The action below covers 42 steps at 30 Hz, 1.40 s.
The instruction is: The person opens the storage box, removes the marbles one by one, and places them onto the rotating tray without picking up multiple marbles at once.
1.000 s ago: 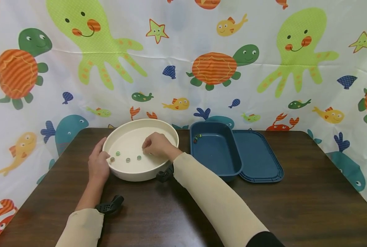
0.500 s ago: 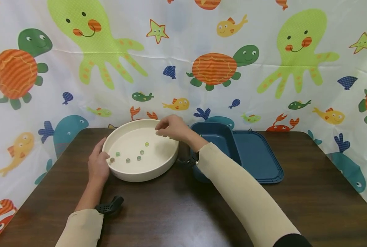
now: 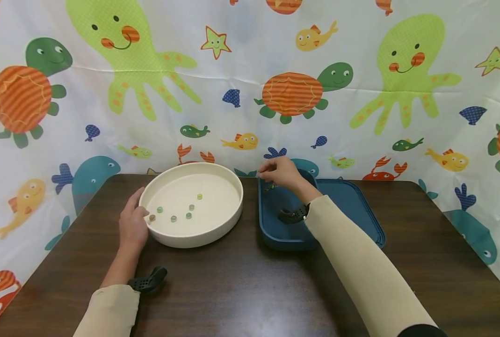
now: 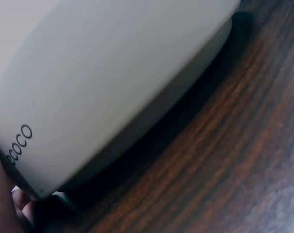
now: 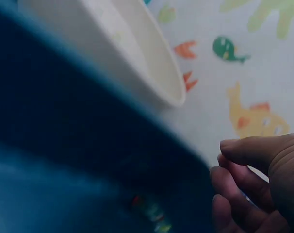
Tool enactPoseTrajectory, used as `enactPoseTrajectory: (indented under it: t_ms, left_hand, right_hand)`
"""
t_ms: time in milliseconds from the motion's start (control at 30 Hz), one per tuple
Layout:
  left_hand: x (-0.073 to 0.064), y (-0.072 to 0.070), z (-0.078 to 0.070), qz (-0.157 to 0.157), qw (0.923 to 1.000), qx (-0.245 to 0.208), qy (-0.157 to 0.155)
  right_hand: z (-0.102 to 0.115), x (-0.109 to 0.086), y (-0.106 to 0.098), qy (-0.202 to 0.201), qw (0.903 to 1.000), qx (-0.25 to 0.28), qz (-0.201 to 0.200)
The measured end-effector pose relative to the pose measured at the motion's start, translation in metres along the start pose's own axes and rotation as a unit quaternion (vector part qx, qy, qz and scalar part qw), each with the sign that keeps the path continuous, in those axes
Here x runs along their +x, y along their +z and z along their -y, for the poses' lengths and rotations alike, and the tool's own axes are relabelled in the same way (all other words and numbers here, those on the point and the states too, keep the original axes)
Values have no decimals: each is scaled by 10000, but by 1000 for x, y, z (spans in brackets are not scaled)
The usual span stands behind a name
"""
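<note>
My left hand grips the left side of a round cream tray, thumb at the rim and fingers along the outer wall. Several small see-through pieces, round and greenish like glass marbles, lie spread on the tray floor. Over the back left corner of a blue rectangular box hovers my right hand. Its thumb and fingers are loosely bent, with nothing visible between them in the right wrist view. Below them, inside the box, a small blurred cluster of coloured pieces shows.
A blue lid lies to the right of the box, partly behind it and the right forearm. All stands on a dark wooden table. A sea-animal curtain hangs right behind the table's back edge.
My right hand has left the tray and moved right to above the blue box, uncovering pieces it hid on the tray floor. The left hand stays on the tray.
</note>
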<state>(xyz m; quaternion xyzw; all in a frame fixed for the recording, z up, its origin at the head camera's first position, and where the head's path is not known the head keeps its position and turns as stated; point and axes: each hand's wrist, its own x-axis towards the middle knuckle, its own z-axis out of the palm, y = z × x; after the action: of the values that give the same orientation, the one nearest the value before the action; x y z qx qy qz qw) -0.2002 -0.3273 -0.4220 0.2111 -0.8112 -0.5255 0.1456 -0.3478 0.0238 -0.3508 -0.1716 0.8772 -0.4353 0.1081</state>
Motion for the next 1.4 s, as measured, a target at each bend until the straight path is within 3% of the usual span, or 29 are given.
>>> enactPoseTrajectory:
  t_ms: [333,500,767,1400]
  left_hand:
    - [-1,0,1,-112,9999,-19,90]
    - [3,-1,0,-166,9996,13,232]
    - [14,0,-2,-49,9998,25,197]
    - [32,3,-3,89,9999,108,79]
  right_hand:
    - [-39,2,5,260,9992,-304,-8]
    - [-44,5,9,215,9989,-400,120]
    - [-49,12,15,238,9968,-689,319]
    - [-43,21,9,390,9943,-929,339]
